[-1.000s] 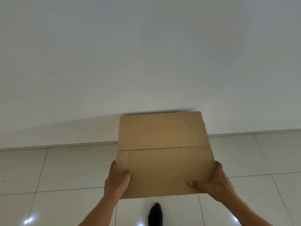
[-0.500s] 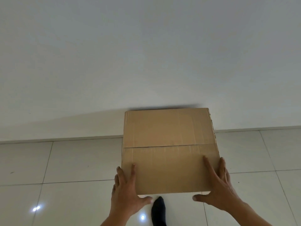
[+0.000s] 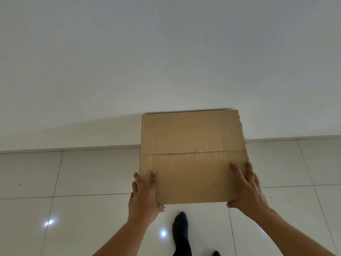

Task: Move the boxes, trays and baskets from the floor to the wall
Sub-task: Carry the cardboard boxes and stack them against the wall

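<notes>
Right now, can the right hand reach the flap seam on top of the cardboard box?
Probably yes. The right hand lies flat on top of the cardboard box, its fingertips just short of the flap seam, and nothing sits between them.

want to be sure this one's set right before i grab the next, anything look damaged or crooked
Only a small thing: the cardboard box has a ragged, frayed right edge near its far corner, by the wall. Its top flaps meet in a straight seam, and it sits square to the wall.
</notes>
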